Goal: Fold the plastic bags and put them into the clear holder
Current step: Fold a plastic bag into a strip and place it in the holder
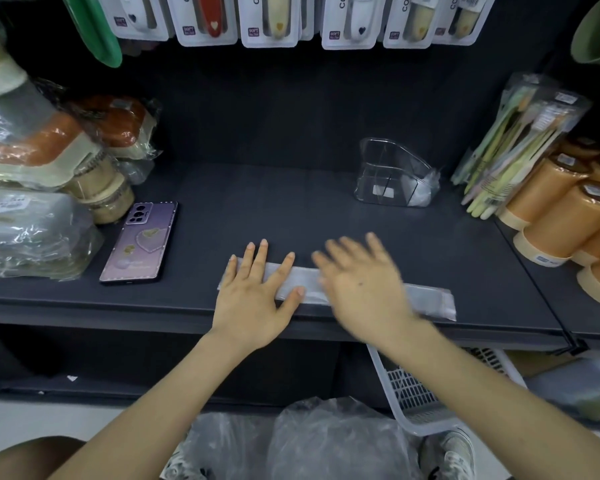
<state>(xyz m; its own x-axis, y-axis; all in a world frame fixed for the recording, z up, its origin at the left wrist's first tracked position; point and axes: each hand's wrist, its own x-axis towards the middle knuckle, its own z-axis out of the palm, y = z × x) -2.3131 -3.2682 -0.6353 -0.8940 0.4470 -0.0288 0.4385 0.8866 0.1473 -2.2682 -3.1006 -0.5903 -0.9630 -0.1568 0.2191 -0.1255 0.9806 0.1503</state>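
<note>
Lying flat and wide, the left hand (253,299) and blurry right hand (361,289) cover a long folded clear plastic bag (428,301).

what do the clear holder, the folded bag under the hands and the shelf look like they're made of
The clear holder looks like rigid plastic, perhaps acrylic: glossy, see-through, with bright sharp edges. The folded bag seems thin soft plastic film: milky-translucent, faint sheen, lying flat. The shelf is a hard dark board, matte; painted metal or laminate, I cannot tell.
</note>
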